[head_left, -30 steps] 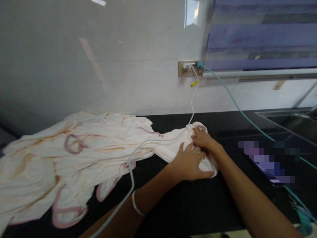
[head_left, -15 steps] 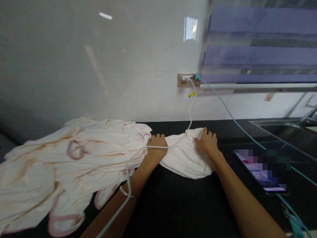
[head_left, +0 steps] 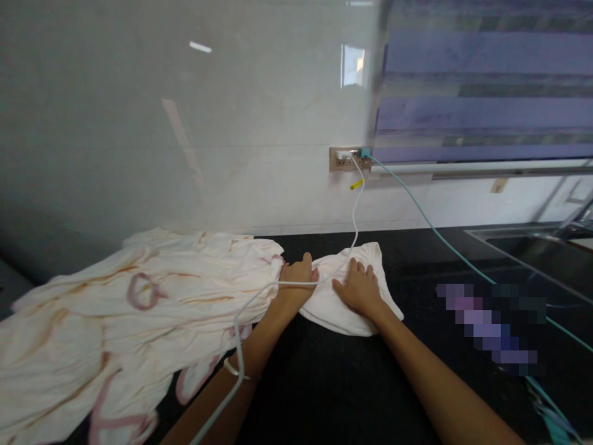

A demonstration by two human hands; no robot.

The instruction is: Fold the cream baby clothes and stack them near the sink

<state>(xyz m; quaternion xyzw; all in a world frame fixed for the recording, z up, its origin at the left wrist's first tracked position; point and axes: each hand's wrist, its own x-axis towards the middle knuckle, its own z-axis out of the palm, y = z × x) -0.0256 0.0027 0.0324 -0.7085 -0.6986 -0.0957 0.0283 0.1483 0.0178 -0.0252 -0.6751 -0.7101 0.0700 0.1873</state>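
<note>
- Moves right hand [head_left: 361,289] inward off right edge of white cloth [head_left: 338,315], with fingers loosely spread on top; seems to be flattening the middle
- Keeps left hand [head_left: 297,272] bent at cloth's left end; cannot tell if gripping
- Has cloth just right of frame centre

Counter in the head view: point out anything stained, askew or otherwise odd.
Two things: brownish streaks along folds of the pink-trimmed cream garment, though I can't tell stains from shading; and the white cable from the wall socket, which crosses in front of the left hand, seemingly in the way.
</note>
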